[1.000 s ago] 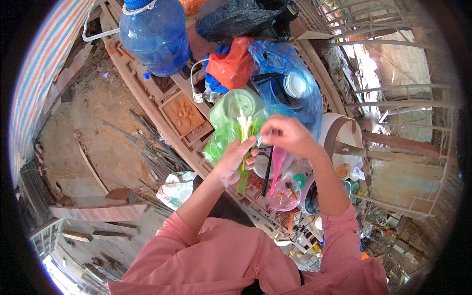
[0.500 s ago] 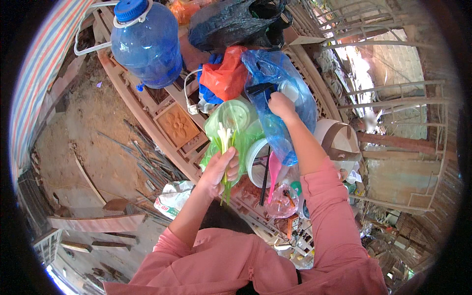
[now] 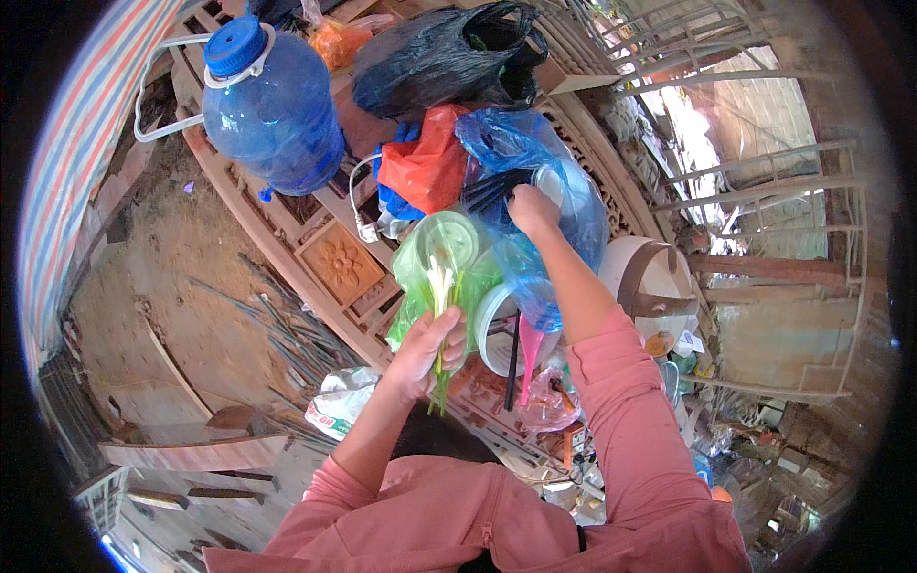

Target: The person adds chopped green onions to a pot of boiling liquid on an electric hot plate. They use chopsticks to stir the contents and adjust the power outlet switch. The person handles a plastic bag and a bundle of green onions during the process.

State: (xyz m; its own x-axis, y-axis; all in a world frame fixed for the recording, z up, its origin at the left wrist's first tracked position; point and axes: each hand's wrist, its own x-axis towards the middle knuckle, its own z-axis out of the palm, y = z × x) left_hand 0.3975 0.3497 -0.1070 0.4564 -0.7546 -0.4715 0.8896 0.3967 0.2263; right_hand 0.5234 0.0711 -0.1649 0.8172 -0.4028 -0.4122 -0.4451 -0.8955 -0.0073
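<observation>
My left hand [image 3: 432,351] is closed around a small bunch of spring onions [image 3: 441,286], white ends up and green stalks hanging below the fist. Behind them is a light green plastic bag [image 3: 406,277] with a round tub [image 3: 449,239] partly inside or under it. Farther off, my right hand [image 3: 533,208] is at a crumpled blue plastic bag [image 3: 506,138]. Its curled fingers pinch what looks like a thin black plastic bag [image 3: 489,194]; the fingertips are partly hidden. A white container [image 3: 564,186] shows through the blue plastic beside that hand.
A white bucket [image 3: 492,334] nearby holds a pink handled utensil [image 3: 531,358] and black sticks [image 3: 513,358]. Around are a red bag [image 3: 425,162], a large black bag [image 3: 430,72], a blue water jug [image 3: 272,115] and a lidded pail [image 3: 654,277], on or by carved wooden furniture [image 3: 344,263].
My right hand has shifted slightly left and nearer, and the black plastic beside it looks more spread out. The view has moved a little; my left hand keeps its hold on the spring onions.
</observation>
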